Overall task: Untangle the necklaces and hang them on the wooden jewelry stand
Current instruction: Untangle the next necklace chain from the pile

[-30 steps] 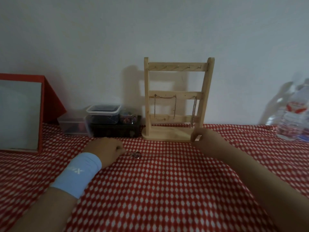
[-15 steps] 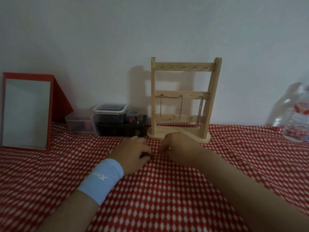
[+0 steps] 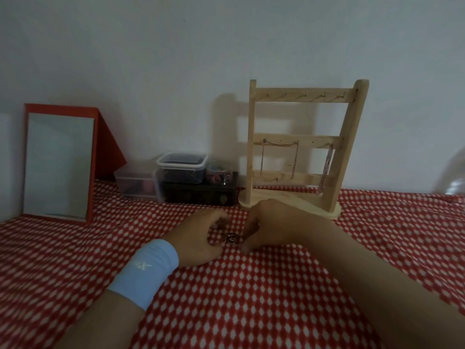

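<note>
Red-and-white checked cloth (image 3: 251, 298) covered the table across the lower frame. Just below centre, the left hand (image 3: 198, 238), with a pale blue wristband (image 3: 146, 270) behind it, and the right hand (image 3: 274, 225) sat close together. The necklace (image 3: 230, 239) lay on the cloth between them: a small dark ring pendant on a short run of fine chain. Fingers of both hands were curled in, pinching the chain on either side of the ring; detail was dim.

Behind, right of centre: the wooden jewelry stand (image 3: 302, 95), its base partly hidden by the right hand. A draped chain (image 3: 279, 143) spanned two pegs on the middle bar and a bunched chain (image 3: 325, 170) hung at its right end. Left of the stand: a dark box (image 3: 198, 193) with a clear tub (image 3: 182, 170) on top. Far left: a red-framed mirror (image 3: 57, 162) against the wall.
</note>
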The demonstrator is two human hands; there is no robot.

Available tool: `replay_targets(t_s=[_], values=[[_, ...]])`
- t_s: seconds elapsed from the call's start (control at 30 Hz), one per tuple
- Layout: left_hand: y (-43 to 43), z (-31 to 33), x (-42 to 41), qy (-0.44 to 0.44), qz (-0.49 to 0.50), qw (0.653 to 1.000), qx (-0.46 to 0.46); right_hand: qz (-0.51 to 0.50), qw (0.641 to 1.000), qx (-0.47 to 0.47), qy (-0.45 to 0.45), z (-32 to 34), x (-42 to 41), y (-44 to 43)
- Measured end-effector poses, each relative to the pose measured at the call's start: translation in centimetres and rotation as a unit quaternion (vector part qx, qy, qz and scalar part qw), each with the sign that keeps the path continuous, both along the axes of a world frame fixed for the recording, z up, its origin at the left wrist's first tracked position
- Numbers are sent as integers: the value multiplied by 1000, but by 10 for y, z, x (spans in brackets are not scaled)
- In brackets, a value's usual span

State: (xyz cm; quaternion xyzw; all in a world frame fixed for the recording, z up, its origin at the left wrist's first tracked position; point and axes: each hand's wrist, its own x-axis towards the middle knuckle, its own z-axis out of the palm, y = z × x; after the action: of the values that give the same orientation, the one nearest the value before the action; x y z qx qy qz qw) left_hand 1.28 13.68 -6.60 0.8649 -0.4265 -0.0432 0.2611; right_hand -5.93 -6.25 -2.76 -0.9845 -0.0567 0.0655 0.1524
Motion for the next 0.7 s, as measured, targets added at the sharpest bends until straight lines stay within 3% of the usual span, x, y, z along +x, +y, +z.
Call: replay_targets(t_s=[0.13,0.27,0.4,0.5,0.7], values=[[1,10,5,-98,3,992,79,-3,999,51,-6,-9,2,4],[2,12,6,-168,9,981,97,16,997,69,-38,-15,1,2],[6,13,6,-133,-15,987,90,15,997,55,-48,-13,-4,4],[7,14,7,-159,-24,982,96,22,998,7,-57,-12,-6,9],[1,0,2,-220,-37,973,64,32,994,13,-100,-19,-8,11]])
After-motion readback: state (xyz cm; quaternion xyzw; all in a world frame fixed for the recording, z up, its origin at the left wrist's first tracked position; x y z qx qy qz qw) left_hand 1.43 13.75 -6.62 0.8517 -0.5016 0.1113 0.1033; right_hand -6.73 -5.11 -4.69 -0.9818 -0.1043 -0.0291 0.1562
